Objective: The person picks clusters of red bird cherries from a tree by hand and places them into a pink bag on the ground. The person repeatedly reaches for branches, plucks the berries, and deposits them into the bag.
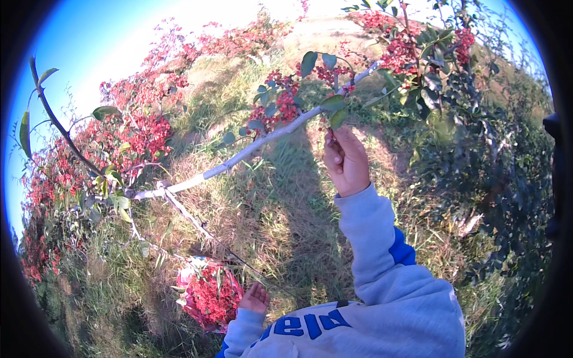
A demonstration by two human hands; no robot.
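My right hand (348, 161) is raised under a pale, bare-barked branch (268, 138). Its thumb and fingers pinch a small stem of red berries (330, 134) below two green leaves. Along the branch's upper side hang ripe red berry clusters (286, 106) that look like Sichuan pepper. Low in the view, my left hand (255, 298) is palm up with its fingers loosely apart and nothing visible in it. Just beside it is a pink-red plastic bag (182, 279) full of picked red berries (214, 293); contact between hand and bag is unclear.
A thin side branch (192, 218) slants down from the main one towards my left hand. A dark upright shoot (60, 121) rises at left. Berry-laden bushes (138, 129) stand behind, and dense leafy growth (479, 179) lines the right. Dry grass (264, 219) covers the ground.
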